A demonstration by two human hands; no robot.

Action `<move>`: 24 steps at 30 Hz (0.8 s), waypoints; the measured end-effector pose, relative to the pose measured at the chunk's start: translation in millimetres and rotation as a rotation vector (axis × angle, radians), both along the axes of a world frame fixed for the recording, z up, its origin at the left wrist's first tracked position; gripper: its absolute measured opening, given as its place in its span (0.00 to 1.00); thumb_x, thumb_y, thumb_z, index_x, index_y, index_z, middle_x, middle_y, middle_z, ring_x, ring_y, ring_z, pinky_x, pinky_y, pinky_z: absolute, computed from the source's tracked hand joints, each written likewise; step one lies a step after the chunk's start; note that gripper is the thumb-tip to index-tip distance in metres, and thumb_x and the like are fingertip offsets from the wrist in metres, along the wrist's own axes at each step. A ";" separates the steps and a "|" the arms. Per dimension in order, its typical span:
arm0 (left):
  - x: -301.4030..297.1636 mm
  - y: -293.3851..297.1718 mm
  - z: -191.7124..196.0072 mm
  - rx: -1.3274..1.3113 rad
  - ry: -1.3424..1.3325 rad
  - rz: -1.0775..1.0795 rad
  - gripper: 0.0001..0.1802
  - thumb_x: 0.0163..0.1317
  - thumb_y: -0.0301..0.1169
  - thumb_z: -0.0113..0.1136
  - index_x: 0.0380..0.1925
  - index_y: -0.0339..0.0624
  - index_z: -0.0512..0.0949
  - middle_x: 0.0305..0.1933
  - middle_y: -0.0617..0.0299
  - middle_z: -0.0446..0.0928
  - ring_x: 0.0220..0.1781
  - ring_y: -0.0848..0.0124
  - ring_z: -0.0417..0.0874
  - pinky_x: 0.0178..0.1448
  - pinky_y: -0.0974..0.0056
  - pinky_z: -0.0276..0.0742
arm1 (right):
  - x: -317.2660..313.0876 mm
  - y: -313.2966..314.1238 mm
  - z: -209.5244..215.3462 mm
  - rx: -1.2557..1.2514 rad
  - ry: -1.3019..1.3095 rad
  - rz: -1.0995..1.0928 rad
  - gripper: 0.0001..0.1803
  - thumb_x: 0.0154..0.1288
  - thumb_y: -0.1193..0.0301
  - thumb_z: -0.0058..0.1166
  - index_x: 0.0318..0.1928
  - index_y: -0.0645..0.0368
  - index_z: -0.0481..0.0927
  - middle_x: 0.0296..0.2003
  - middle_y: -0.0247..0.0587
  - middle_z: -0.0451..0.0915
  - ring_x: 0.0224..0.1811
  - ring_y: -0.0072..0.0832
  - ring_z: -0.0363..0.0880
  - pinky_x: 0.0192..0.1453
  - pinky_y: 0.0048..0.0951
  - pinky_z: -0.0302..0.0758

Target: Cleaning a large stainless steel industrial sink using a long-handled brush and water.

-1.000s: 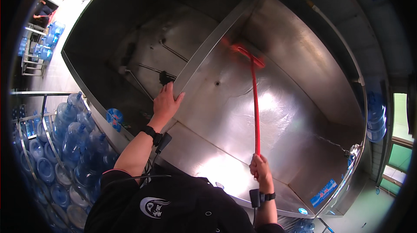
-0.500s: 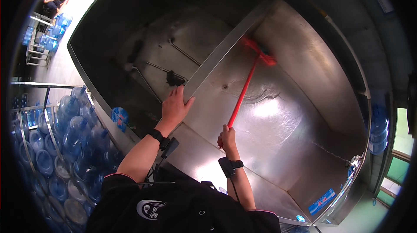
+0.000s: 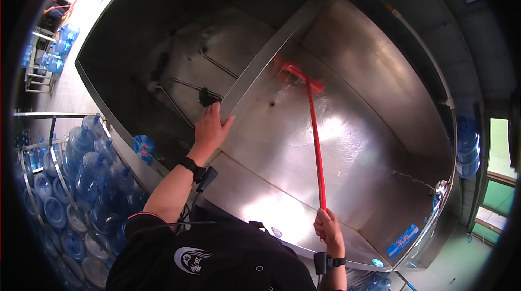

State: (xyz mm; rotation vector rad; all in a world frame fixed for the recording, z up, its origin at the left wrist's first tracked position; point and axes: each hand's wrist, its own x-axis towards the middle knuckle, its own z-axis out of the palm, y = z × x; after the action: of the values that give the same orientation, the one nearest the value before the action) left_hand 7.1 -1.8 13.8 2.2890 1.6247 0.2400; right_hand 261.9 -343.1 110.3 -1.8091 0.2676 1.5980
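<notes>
My right hand (image 3: 328,225) is closed around the lower end of a long red-handled scrub brush (image 3: 315,139). The brush's red head lies against the bottom of a large stainless steel sink (image 3: 374,150), close to its divider, and is blurred by motion. My left hand (image 3: 211,128) rests on the top edge of the steel divider (image 3: 266,60), fingers stretched and thumb apart, holding nothing. A drain hole (image 3: 271,104) shows in the sink floor, which looks wet. Water runs from a tap (image 3: 440,187) at the right wall.
Left of the divider is a darker basin with metal bars (image 3: 176,106) and a black clump (image 3: 208,97). Many blue water bottles (image 3: 89,182) are stacked in a rack at the left. Another person (image 3: 54,11) is far off at the upper left. More blue bottles (image 3: 468,147) stand at the right.
My right hand has moved toward me and to the right, drawing the brush nearer. The brush head has shifted left and slightly closer. My left hand stays on the divider.
</notes>
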 end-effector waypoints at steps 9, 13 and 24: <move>4.0 -2.5 -1.1 0.014 -0.040 -0.038 0.31 0.61 0.48 0.61 0.56 0.38 0.66 0.50 0.46 0.77 0.50 0.48 0.80 0.45 0.48 0.79 | -15.4 130.3 -128.4 0.187 -0.174 0.001 0.16 0.73 0.61 0.43 0.30 0.58 0.62 0.13 0.30 0.63 0.08 0.22 0.62 0.10 0.28 0.60; 6.7 -1.8 0.2 0.011 -0.041 -0.040 0.31 0.61 0.48 0.61 0.56 0.38 0.66 0.50 0.45 0.77 0.49 0.47 0.80 0.45 0.47 0.79 | -28.5 69.3 -149.2 0.101 -0.165 0.161 0.15 0.74 0.61 0.42 0.35 0.59 0.61 0.11 0.33 0.61 0.06 0.25 0.62 0.07 0.30 0.60; 2.4 -1.5 -4.8 0.053 -0.011 -0.025 0.30 0.61 0.49 0.60 0.53 0.37 0.66 0.48 0.47 0.76 0.51 0.47 0.78 0.45 0.45 0.79 | -43.9 -55.7 47.8 -0.208 -0.057 0.269 0.13 0.72 0.60 0.45 0.33 0.54 0.66 0.16 0.27 0.63 0.10 0.18 0.59 0.12 0.23 0.56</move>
State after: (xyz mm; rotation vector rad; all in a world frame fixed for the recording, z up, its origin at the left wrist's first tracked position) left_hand 9.4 -3.2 9.0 2.3413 1.6012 0.2926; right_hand 218.0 -398.8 158.2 -2.1196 0.1745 1.7509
